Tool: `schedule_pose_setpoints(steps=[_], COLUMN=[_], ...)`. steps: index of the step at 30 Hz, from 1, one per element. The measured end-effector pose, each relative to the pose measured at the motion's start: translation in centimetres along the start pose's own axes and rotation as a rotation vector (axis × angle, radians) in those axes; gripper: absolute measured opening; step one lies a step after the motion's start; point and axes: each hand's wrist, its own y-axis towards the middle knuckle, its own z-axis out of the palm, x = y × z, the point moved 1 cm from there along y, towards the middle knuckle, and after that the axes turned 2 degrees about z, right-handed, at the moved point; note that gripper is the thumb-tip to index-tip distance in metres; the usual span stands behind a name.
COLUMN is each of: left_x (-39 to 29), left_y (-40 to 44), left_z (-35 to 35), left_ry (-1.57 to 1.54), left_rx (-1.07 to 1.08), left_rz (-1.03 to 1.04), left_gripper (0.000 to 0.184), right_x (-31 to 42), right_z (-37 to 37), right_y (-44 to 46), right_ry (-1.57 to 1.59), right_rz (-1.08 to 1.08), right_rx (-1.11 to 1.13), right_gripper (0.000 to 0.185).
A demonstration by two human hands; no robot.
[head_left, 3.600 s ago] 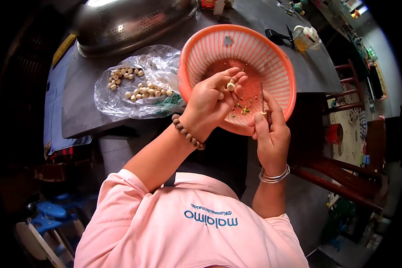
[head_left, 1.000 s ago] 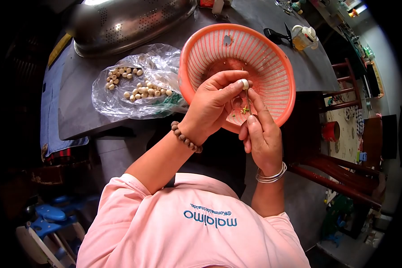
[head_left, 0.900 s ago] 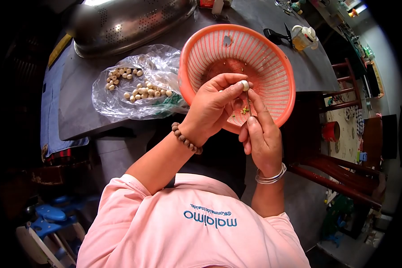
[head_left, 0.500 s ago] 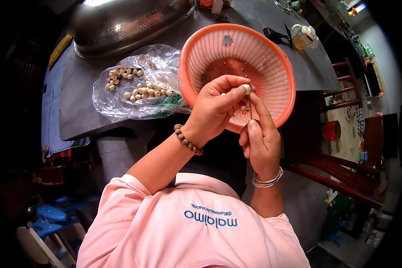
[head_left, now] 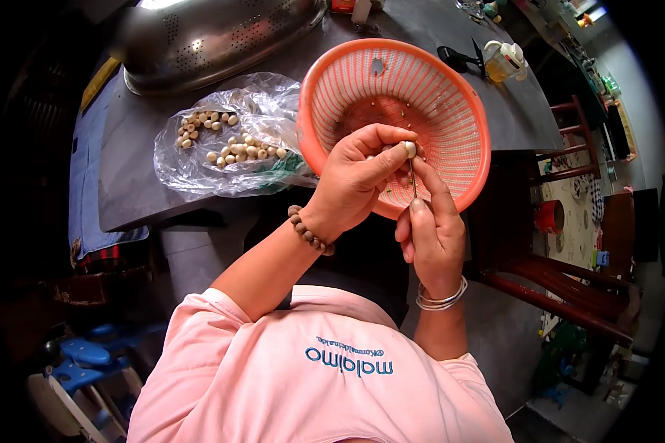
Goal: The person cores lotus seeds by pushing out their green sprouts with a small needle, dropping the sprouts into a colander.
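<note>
Between the thumb and forefinger of my left hand (head_left: 355, 177) is a pale, round lotus seed (head_left: 409, 150), held over the near side of the basket. My right hand (head_left: 434, 240) pinches a thin metal pick (head_left: 414, 179) from below, its upper end at the seed; whether the tip is inside I cannot tell. Beneath both hands stands the coral plastic basket (head_left: 482, 122), with small bits, some green, on its bottom. Left of it, a clear plastic bag (head_left: 171, 173) lies spread out with several lotus seeds (head_left: 236, 151) on it.
A large perforated metal colander (head_left: 222, 44) rests at the back left of the grey table (head_left: 137, 148). Behind the basket to the right are a black-handled object (head_left: 457, 59) and a jug of yellowish liquid (head_left: 501, 65). A dark red wooden chair (head_left: 561, 292) stands at the right.
Both hands keep almost the same pose, seed and pick still together. The view has shifted very slightly; the bag and basket have stayed put.
</note>
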Motion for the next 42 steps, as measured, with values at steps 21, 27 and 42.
schedule_pose_setpoints(steps=[21, 27, 42], left_x=[0.4, -0.4, -0.6], left_y=[0.1, 0.1, 0.0], left_z=[0.4, 0.6, 1.0], left_ry=[-0.011, -0.033, 0.165], left_rx=[-0.073, -0.091, -0.099], left_rz=[0.029, -0.005, 0.047], left_gripper=[0.018, 0.020, 0.019], right_x=[0.5, 0.2, 0.0], right_z=[1.2, 1.6, 0.9], right_y=[0.2, 0.5, 0.5], right_ry=[0.147, -0.055, 0.045], right_rz=[0.074, -0.091, -0.061], right_rx=[-0.046, -0.143, -0.038], right_gripper=[0.042, 0.049, 0.046])
